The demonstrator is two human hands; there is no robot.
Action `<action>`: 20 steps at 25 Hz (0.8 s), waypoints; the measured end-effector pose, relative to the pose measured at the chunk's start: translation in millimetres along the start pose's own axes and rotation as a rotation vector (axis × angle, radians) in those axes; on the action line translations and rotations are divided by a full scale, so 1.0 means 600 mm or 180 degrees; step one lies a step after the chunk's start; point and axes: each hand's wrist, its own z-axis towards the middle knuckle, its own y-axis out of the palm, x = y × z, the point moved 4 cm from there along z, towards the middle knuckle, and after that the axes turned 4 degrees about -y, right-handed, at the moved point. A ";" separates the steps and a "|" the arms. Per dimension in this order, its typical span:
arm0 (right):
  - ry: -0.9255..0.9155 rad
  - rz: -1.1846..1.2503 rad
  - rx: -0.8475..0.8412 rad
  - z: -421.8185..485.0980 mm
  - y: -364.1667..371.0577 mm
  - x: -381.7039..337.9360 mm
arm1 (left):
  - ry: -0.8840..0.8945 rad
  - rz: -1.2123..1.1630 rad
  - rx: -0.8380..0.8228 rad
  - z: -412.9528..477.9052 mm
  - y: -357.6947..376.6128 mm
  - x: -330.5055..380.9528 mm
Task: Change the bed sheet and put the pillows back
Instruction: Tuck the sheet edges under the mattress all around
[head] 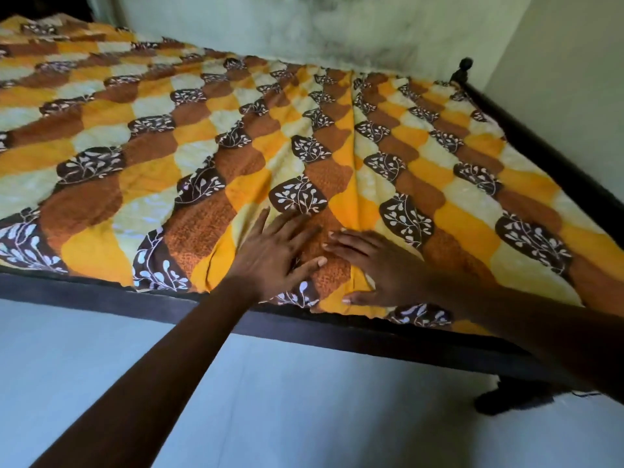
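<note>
A bed sheet [209, 136] patterned in orange, yellow, brown and dark leaf patches covers the whole bed. A long crease runs from the far edge down toward my hands. My left hand [275, 251] lies flat on the sheet near the bed's near edge, fingers spread and straight. My right hand [378, 265] presses flat on the sheet just beside it, fingers pointing left, thumb near the sheet's hem. No pillows are in view.
The dark wooden bed frame [337, 332] runs along the near side, with a leg [506, 396] at the right and a post knob [465, 65] at the far right corner. Pale floor [101, 349] lies in front; stained walls [337, 25] stand behind and right.
</note>
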 end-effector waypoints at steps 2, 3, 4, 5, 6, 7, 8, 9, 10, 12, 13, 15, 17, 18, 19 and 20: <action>-0.0017 -0.0093 0.0083 0.001 0.012 0.000 | 0.0056 0.0182 -0.0093 -0.003 0.033 -0.009; -0.0030 -0.0184 0.0124 0.001 0.015 -0.001 | 0.0019 0.0191 -0.0037 -0.007 0.044 -0.011; -0.0021 -0.0221 0.0137 0.003 0.018 -0.004 | 0.0007 0.0165 0.0029 -0.010 0.053 -0.012; -0.0006 -0.0215 0.0181 0.005 0.018 -0.006 | 0.0029 0.0126 0.0115 -0.011 0.058 -0.013; 0.0007 -0.0189 0.0219 0.006 0.018 -0.008 | 0.0063 0.0077 0.0182 -0.010 0.059 -0.013; 0.0005 -0.0160 0.0274 0.006 0.020 -0.008 | 0.0087 0.0026 0.0243 -0.009 0.060 -0.015; -0.0015 -0.0138 0.0319 0.007 0.022 -0.008 | 0.0112 -0.0014 0.0325 -0.007 0.062 -0.017; -0.0042 -0.0124 0.0345 0.006 0.024 -0.008 | 0.0140 -0.0043 0.0403 -0.007 0.064 -0.017; -0.0065 -0.0129 0.0381 0.005 0.025 -0.009 | 0.0171 -0.0065 0.0471 -0.010 0.066 -0.017; -0.0111 -0.0163 0.0535 0.005 0.029 -0.010 | 0.0226 -0.0059 0.0577 -0.014 0.069 -0.017; -0.0136 -0.0180 0.0635 0.006 0.033 -0.008 | 0.0231 -0.0033 0.0612 -0.014 0.072 -0.019; -0.0149 -0.0117 0.0779 0.004 0.047 -0.008 | 0.0232 0.0039 0.0576 -0.013 0.078 -0.018; -0.0137 0.0011 0.0899 0.002 0.057 -0.008 | 0.0203 0.0099 0.0542 -0.015 0.082 -0.016; -0.0149 0.0052 0.0939 0.003 0.063 -0.011 | 0.0188 0.0135 0.0497 -0.017 0.085 -0.014; -0.0139 0.0062 0.0971 0.003 0.070 -0.015 | 0.0179 0.0161 0.0417 -0.022 0.090 -0.013; -0.0098 0.0027 0.0984 0.005 0.076 -0.016 | 0.0147 0.0192 0.0341 -0.022 0.094 -0.014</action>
